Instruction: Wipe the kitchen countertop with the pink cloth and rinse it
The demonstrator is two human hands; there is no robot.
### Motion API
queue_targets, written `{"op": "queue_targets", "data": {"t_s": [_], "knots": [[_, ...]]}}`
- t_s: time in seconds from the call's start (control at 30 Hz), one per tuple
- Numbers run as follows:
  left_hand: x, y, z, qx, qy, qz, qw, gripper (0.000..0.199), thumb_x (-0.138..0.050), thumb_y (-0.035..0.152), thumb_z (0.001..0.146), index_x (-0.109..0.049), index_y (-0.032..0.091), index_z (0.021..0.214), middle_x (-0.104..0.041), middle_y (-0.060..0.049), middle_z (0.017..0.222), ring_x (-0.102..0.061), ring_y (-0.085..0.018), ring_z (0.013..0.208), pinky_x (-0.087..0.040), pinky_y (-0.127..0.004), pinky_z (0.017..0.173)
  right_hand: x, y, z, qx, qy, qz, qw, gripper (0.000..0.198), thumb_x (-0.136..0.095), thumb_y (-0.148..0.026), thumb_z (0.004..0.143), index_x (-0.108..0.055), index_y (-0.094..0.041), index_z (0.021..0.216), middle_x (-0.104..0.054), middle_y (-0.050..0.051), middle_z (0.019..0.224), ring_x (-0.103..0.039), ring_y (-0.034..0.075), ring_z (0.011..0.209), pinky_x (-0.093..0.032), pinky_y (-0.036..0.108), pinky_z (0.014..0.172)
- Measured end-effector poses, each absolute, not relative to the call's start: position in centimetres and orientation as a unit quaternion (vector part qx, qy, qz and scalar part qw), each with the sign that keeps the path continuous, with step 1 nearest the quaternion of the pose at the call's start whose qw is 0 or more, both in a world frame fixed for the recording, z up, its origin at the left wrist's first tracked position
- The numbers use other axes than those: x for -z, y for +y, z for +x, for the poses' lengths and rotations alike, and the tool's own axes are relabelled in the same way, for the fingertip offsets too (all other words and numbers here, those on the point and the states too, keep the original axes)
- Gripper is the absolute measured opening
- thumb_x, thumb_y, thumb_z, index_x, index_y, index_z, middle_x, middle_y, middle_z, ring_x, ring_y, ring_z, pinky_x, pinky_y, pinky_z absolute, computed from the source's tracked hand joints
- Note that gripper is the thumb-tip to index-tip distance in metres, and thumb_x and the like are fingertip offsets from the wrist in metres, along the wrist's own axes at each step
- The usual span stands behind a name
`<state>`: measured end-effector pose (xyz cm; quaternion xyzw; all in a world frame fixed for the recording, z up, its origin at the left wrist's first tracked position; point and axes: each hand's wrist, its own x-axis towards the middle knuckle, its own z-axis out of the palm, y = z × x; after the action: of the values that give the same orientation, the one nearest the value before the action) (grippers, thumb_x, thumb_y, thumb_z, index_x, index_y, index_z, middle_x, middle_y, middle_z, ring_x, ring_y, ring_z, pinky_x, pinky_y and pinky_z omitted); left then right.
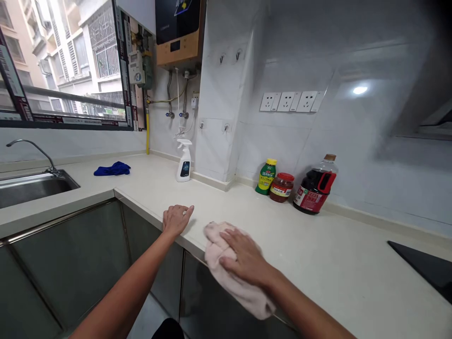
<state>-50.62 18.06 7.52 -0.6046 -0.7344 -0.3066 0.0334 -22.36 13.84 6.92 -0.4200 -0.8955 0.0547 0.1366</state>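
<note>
1. Right forearm [300, 301], nearest; right hand [244, 256] spread over pale cloth [235, 288]; whether fingers pinch it, cannot tell.
2. Pale cloth: on counter [335, 263], draping past front edge.
3. Left hand [176, 220]: at edge, nothing visibly grasped.
4. Wiping: apparently underway; portion covered or remaining, indeterminable.

Worn on head; looks forward and down from just off front edge of counter [339, 263], near, above it; faces wall [300, 61] along back edge.

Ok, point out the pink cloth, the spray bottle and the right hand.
Pink cloth [240, 293], head view: its lower folds.
Spray bottle [184, 168], head view: its dark label.
Right hand [246, 256], head view: its back.
</note>
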Motion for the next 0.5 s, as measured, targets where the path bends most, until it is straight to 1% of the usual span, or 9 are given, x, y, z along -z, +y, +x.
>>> {"op": "queue_targets", "data": {"t_s": [0.03,0.1,0.13,0.17,0.2,0.23,0.3,0.37,0.5], "knots": [[-7.6,18.1,-50.6,0.303,-0.737,-0.603,0.035,0.055,-0.032,0.059,0.099,-0.074,0.026,0.11,-0.072,-0.009,0.123,-0.057,-0.029,0.12,-0.039,-0.043,0.102,-6.7,13.2,-24.0,-0.048,-0.906,-0.396,0.141,0.072,-0.061,-0.054,0.086,-0.044,-0.024,0.15,-0.039,0.011,0.158,-0.031,0.034,0.146,-0.021,0.058,0.121],[-7.7,18.1,-50.5,0.296,-0.742,-0.601,0.037,0.055,-0.031,0.058,0.1,-0.075,0.026,0.11,-0.072,-0.008,0.124,-0.057,-0.029,0.121,-0.039,-0.043,0.103,-5.7,11.9,-27.1,-0.007,-0.921,-0.36,0.151,0.086,-0.073,-0.052,0.077,-0.04,-0.023,0.151,-0.039,0.015,0.157,-0.032,0.041,0.144,-0.028,0.062,0.116],[-7.7,18.1,-50.4,0.292,-0.745,-0.599,0.038,0.055,-0.031,0.057,0.1,-0.075,0.026,0.11,-0.072,-0.008,0.124,-0.057,-0.029,0.122,-0.039,-0.043,0.103,-4.9,11.4,-28.6,0.027,-0.922,-0.354,0.155,0.092,-0.079,-0.048,0.073,-0.038,-0.022,0.151,-0.04,0.018,0.155,-0.034,0.045,0.142,-0.033,0.065,0.112],[-7.8,18.1,-50.4,0.287,-0.748,-0.598,0.038,0.054,-0.031,0.057,0.1,-0.075,0.027,0.11,-0.072,-0.008,0.125,-0.056,-0.029,0.123,-0.039,-0.043,0.103,-4.1,11.1,-30.0,0.067,-0.918,-0.358,0.16,0.092,-0.081,-0.042,0.071,-0.038,-0.022,0.15,-0.041,0.021,0.153,-0.037,0.047,0.139,-0.037,0.067,0.106],[-7.9,18.1,-50.4,0.281,-0.751,-0.597,0.037,0.054,-0.03,0.056,0.1,-0.075,0.027,0.11,-0.072,-0.007,0.125,-0.056,-0.029,0.123,-0.039,-0.043,0.103,-3.4,10.9,-31.4,0.106,-0.909,-0.367,0.166,0.085,-0.08,-0.035,0.075,-0.039,-0.022,0.148,-0.044,0.022,0.15,-0.041,0.048,0.135,-0.042,0.068,0.101],[-8.0,18.2,-50.5,0.275,-0.754,-0.596,0.037,0.055,-0.03,0.056,0.1,-0.075,0.027,0.11,-0.071,-0.008,0.126,-0.056,-0.029,0.123,-0.04,-0.043,0.102,-2.7,10.9,-32.5,0.14,-0.898,-0.379,0.175,0.073,-0.075,-0.028,0.08,-0.041,-0.024,0.145,-0.048,0.022,0.146,-0.047,0.046,0.13,-0.046,0.066,0.095],[-8.2,18.3,-50.6,0.262,-0.758,-0.596,0.037,0.056,-0.028,0.055,0.1,-0.074,0.026,0.11,-0.071,-0.009,0.127,-0.056,-0.031,0.123,-0.04,-0.044,0.101,-1.7,11.2,-34.2,0.181,-0.876,-0.398,0.205,0.05,-0.059,-0.018,0.092,-0.046,-0.028,0.139,-0.055,0.019,0.138,-0.056,0.04,0.121,-0.051,0.061,0.088],[-8.4,18.4,-50.7,0.247,-0.761,-0.599,0.038,0.058,-0.026,0.055,0.1,-0.074,0.025,0.11,-0.071,-0.01,0.127,-0.057,-0.031,0.123,-0.041,-0.044,0.099,-1.3,11.6,-34.7,0.189,-0.867,-0.397,0.236,0.044,-0.049,-0.014,0.097,-0.046,-0.031,0.137,-0.059,0.016,0.133,-0.059,0.035,0.114,-0.053,0.056,0.084],[-8.6,18.6,-50.9,0.223,-0.761,-0.608,0.042,0.063,-0.021,0.056,0.1,-0.074,0.023,0.108,-0.072,-0.011,0.125,-0.058,-0.032,0.122,-0.043,-0.042,0.096,-1.7,11.6,-33.4,0.189,-0.869,-0.38,0.254,0.041,-0.045,-0.018,0.1,-0.044,-0.034,0.137,-0.059,0.014,0.13,-0.06,0.032,0.104,-0.053,0.052,0.079]]}}
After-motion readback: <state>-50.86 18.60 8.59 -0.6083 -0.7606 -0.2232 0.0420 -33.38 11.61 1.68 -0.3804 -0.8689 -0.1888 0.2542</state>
